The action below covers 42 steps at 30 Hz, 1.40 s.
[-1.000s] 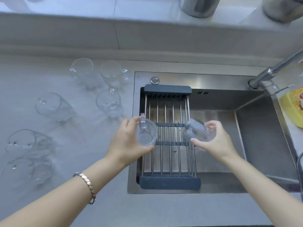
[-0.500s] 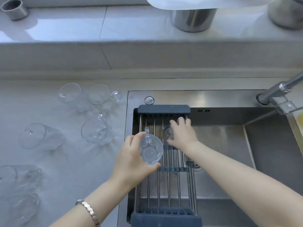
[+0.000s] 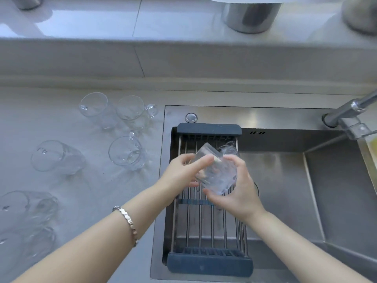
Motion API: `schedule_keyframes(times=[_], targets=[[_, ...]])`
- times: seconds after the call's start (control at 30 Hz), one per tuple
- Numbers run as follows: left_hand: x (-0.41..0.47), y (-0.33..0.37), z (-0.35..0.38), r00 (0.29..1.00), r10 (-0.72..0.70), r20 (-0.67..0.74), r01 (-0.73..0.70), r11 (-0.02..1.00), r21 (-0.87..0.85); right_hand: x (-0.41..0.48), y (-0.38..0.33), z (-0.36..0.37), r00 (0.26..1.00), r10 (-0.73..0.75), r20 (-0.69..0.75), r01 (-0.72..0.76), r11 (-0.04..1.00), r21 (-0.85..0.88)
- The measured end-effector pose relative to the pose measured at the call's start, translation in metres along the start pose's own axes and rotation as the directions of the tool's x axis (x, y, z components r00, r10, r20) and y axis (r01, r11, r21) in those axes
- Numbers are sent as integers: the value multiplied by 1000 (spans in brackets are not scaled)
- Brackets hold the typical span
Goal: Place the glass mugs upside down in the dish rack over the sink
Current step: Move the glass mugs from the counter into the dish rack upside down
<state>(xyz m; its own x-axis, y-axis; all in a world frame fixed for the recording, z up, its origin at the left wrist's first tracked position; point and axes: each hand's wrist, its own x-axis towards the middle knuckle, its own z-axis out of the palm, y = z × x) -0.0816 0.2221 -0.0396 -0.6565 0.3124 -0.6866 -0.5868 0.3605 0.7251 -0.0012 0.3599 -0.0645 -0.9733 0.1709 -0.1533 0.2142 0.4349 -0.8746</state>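
A clear glass mug [image 3: 216,172] is tilted above the dish rack [image 3: 206,231], a dark-ended rack of metal rods lying across the left part of the sink. Both hands hold this mug: my left hand [image 3: 183,170] grips its left side and my right hand [image 3: 236,190] cups it from the right and below. Another glass mug [image 3: 228,149] stands on the rack's far right corner, just beyond the held one. Several more glass mugs stand or lie on the counter to the left, among them one [image 3: 126,153] near the sink edge.
The steel sink [image 3: 285,180] extends right of the rack, with a faucet [image 3: 350,111] at its far right corner. A yellow item [image 3: 372,148] sits at the right edge. Metal pots [image 3: 251,15] stand on the ledge behind.
My right hand left a mug on the rack's far end and came back to the mug in my left hand. That mug is now held by both hands and tilted.
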Motion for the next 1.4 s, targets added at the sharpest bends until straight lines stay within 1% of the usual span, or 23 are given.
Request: schedule_keyframes(times=[0.03, 0.1, 0.17, 0.27, 0.33, 0.37, 0.43, 0.5, 0.6, 0.63, 0.67, 0.73, 0.77, 0.8, 0.83, 0.9, 0.93, 0.97, 1.0, 1.07, 1.17, 1.33, 1.4], targets=[[0, -2, -5, 1000, 13, -25, -12, 998, 60, 4, -6, -1, 999, 34, 17, -33, 999, -29], [-2, -7, -17, 990, 93, -101, -65, 965, 253, 17, -14, 0, 988, 141, 57, -133, 984, -118], [-7, -13, -30, 974, 163, -157, -99, 930, 354, 36, -17, 9, 969, 238, 66, -213, 939, -269], [-10, -26, -48, 966, 196, -167, -111, 903, 416, 69, -14, 32, 931, 358, 75, -261, 793, -550], [-13, -32, -57, 963, 206, -175, -109, 888, 447, 90, -11, 50, 908, 415, 62, -273, 696, -664], [-14, -34, -62, 961, 213, -179, -111, 882, 458, 99, -11, 58, 901, 431, 44, -287, 670, -684], [-17, -39, -71, 953, 239, -187, -126, 872, 472, 112, -10, 73, 899, 437, 16, -310, 663, -681], [-21, -41, -78, 936, 285, -207, -157, 864, 479, 117, -8, 82, 901, 435, -2, -340, 702, -626], [-24, -45, -89, 887, 383, -257, -213, 834, 508, 113, -6, 81, 894, 448, 12, -398, 804, -441], [-25, -45, -92, 858, 431, -280, -235, 813, 532, 110, -6, 78, 896, 443, 31, -392, 822, -413], [-25, -44, -94, 812, 494, -312, -252, 778, 575, 105, -7, 73, 903, 426, 51, -364, 824, -434], [-22, -40, -102, 688, 627, -366, -251, 679, 690, 100, -14, 66, 950, 303, 74, -211, 799, -563], [-18, -37, -106, 653, 658, -376, -217, 638, 739, 101, -20, 63, 975, 206, 81, -120, 802, -586], [-13, -33, -111, 675, 636, -374, -158, 620, 769, 104, -29, 63, 989, 118, 95, -45, 828, -559], [-8, -28, -116, 735, 567, -372, -84, 621, 779, 110, -39, 65, 993, 60, 105, -1, 873, -487], [2, -22, -126, 841, 405, -359, 63, 586, 808, 127, -62, 76, 994, 39, 104, -7, 957, -290], [6, -21, -130, 867, 357, -348, 94, 569, 817, 137, -72, 84, 993, 47, 106, -23, 976, -219], [8, -21, -133, 881, 330, -340, 96, 578, 811, 148, -80, 93, 992, 48, 118, -25, 981, -194], [9, -22, -135, 890, 313, -331, 81, 606, 791, 160, -86, 102, 988, 46, 146, -12, 975, -222], [9, -24, -139, 902, 298, -313, 55, 640, 766, 181, -91, 119, 975, 50, 218, 33, 932, -362], [8, -26, -144, 895, 319, -311, 51, 620, 783, 204, -83, 140, 968, 88, 233, 38, 872, -487], [9, -38, -154, 881, 319, -348, 44, 678, 734, 198, -60, 131, 983, 80, 162, 12, 864, -503], [7, -41, -154, 869, 322, -374, 49, 698, 714, 179, -57, 119, 983, 61, 171, 17, 908, -420]])
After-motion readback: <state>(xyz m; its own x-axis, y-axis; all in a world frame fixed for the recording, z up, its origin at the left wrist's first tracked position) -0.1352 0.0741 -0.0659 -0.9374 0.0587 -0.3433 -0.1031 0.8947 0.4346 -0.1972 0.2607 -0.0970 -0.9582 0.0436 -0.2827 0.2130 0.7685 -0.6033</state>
